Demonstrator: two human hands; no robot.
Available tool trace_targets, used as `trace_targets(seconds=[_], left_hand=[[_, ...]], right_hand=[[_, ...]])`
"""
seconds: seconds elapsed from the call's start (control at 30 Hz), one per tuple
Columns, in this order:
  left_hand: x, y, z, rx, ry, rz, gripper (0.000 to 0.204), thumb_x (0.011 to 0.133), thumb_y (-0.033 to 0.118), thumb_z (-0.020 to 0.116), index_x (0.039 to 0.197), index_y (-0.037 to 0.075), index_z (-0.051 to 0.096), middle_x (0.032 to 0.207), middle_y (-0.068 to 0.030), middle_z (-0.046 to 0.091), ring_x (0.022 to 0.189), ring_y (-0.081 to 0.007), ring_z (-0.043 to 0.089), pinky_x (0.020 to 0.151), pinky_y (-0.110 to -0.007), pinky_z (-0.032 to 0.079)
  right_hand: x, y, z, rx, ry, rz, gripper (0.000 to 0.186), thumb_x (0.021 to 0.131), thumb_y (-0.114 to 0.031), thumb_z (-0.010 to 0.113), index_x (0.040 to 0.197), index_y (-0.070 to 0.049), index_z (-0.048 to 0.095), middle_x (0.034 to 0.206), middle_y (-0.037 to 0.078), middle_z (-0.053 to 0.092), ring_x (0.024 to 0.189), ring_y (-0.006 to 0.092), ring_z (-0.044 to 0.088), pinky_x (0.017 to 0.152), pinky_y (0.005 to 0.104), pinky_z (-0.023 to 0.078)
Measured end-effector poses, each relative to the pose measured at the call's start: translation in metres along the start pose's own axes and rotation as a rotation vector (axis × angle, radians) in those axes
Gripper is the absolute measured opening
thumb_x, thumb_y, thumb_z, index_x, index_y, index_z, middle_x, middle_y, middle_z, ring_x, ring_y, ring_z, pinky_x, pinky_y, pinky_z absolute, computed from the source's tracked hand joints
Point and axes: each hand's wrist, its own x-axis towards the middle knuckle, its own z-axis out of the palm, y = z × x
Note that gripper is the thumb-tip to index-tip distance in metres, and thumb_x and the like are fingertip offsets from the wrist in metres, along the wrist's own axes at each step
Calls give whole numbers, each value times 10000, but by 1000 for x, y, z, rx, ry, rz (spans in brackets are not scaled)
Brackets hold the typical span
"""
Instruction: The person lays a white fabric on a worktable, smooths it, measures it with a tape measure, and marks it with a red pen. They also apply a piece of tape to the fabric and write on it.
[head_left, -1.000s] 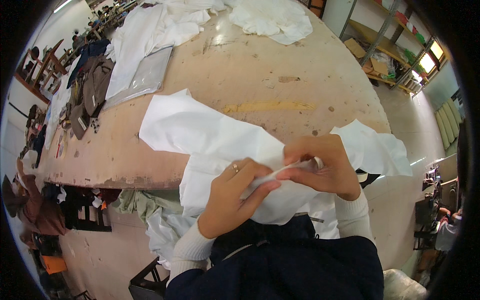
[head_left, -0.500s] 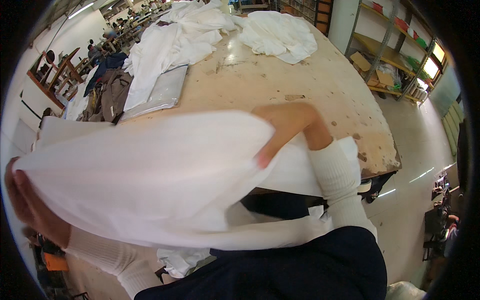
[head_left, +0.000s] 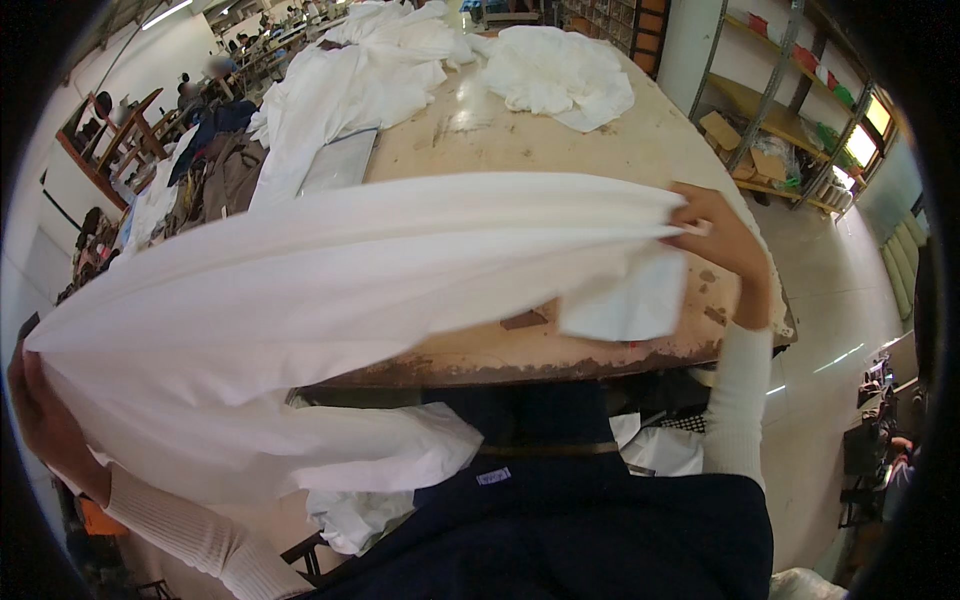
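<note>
White cloth [head_left: 330,300] stretches (taut) between left hand [head_left: 45,420] and right hand [head_left: 725,245].

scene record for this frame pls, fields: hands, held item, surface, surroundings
left hand: grips one end of the white cloth, far out to the left
right hand: pinches the other end, above the table's right edge
held item: white cloth, stretched wide between both hands, one corner hanging
surface: worn wooden table
on table: crumpled white fabric pile, grey flat sheet
surroundings: shelving at right
</note>
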Motion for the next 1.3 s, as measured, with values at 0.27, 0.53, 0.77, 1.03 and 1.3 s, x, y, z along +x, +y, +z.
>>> trace_targets(seconds=[0.27,0.53,0.77,1.03,1.3], left_hand=[[-28,57,137,-345,-948,121,266,914,234,531,1033,15,623,955,-106,650,850,-181,588,805,-292,453],[-230,111,322,-775,-1128,-9,176,810,142,640,839,-31,622,806,-124,658,741,-204,584,715,-299,454],[-246,81,311,-687,-943,-117,145,810,105,675,887,-11,633,849,-91,651,799,-166,591,780,-278,462],[-247,75,325,-576,-997,-130,163,803,120,695,895,8,620,985,-83,564,940,-179,553,821,-271,441],[-250,54,335,-484,-943,15,190,800,148,710,894,0,635,1167,-143,481,1077,-243,507,896,-340,440]], right_hand=[[-55,32,-117,-42,-57,175,266,663,-207,778,793,-3,670,955,94,617,978,176,555,773,286,428],[-66,100,-34,-629,340,-128,171,761,-206,708,814,-47,673,1085,81,622,914,193,591,749,319,463],[-165,-3,-64,513,-437,278,161,784,-140,678,873,-7,683,778,73,677,655,181,640,644,304,490],[-150,118,-1,168,306,706,220,855,-219,617,891,-2,619,659,9,545,456,67,472,392,205,363],[-108,143,14,-16,345,654,140,812,-115,630,786,8,568,634,20,527,455,91,462,401,235,380]])
